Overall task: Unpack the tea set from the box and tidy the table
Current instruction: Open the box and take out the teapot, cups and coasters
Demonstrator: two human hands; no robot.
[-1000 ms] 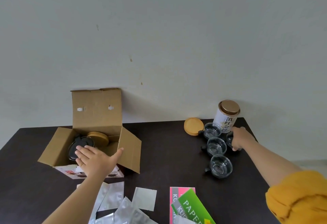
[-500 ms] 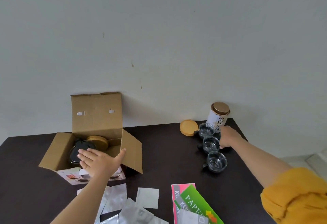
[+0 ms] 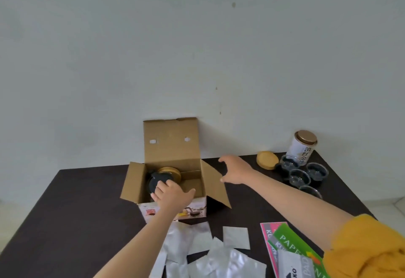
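In box (image 3: 168,168), left: my left hand (image 3: 173,194) on teapot (image 3: 161,180), grip unclear; fragile, lift by body. Right hand (image 3: 235,171) open, empty.

A dark brown wooden table (image 3: 87,201) is set against a pale wall. On it are placed an open brown cardboard box (image 3: 173,163), a round wooden lid (image 3: 267,159), a white cylindrical tin with a bronze cap (image 3: 303,147), four small glass cups (image 3: 302,175), scattered silvery foil sachets (image 3: 219,253) and pink and green paper packets (image 3: 287,242).
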